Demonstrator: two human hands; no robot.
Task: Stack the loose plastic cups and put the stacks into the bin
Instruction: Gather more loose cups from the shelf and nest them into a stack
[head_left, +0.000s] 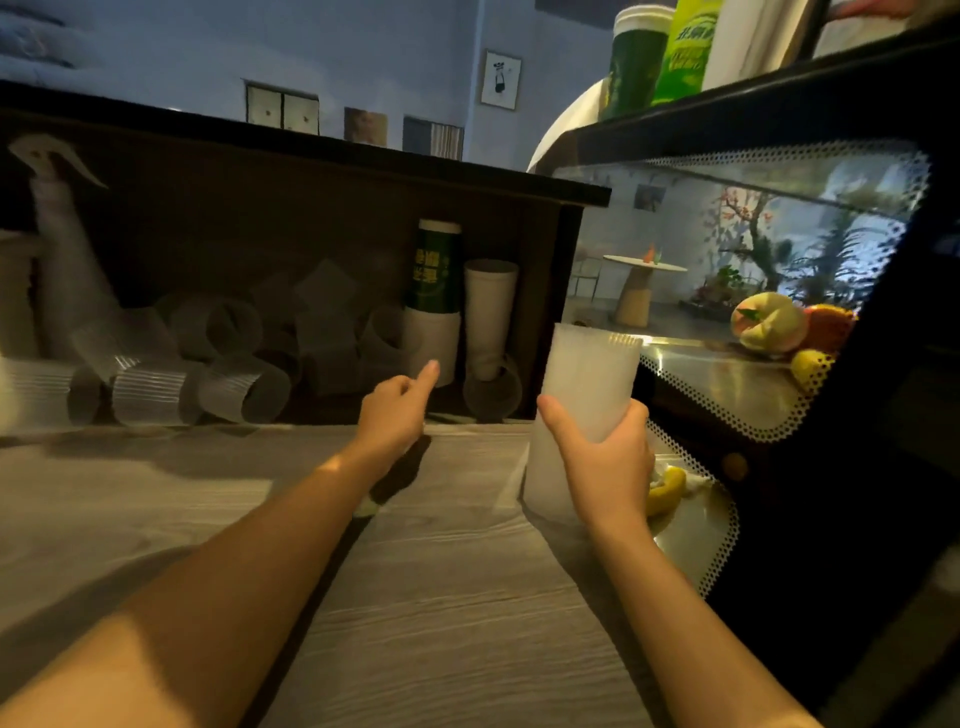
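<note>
Right hand (605, 457), right of centre in the frame, wrapped around a tall stack of frosted cups (582, 410), thumb on the near side, fingers curled behind; stack held upright just above the wooden surface (441, 597), beside the glass display case (753, 291). Left hand (397, 410), mid-frame, holding nothing, index finger extended toward the back, other fingers loosely curled. Loose clear cups (244, 389) lying on their sides at left centre, jumbled against the dark back panel (260, 208), some ribbed, some overlapping; exact count hard to tell in the dim, blurred light. More loose ones farther back near a green-labelled cup sleeve (434, 270) and a white cup stack (488, 312) standing at centre, with another clear cup (493, 392) lying at the foot of that stack. Spray bottle (57, 234) at upper left. No bin plainly in view. Probably mid-way through gathering: one stack built, many cups left. Best next step, as a judgement: take the nearest fallen cup by its rim with the free hand, turn it mouth-up to match the stack, and seat it straight rather than at a slant, so thin walls neither jam nor crack. Worth keeping the stack vertical and gripped low, since a tall column of light cups could sway or splay. Worth reaching over, not through, the pile, to avoid rolling cups off toward the left.
</note>
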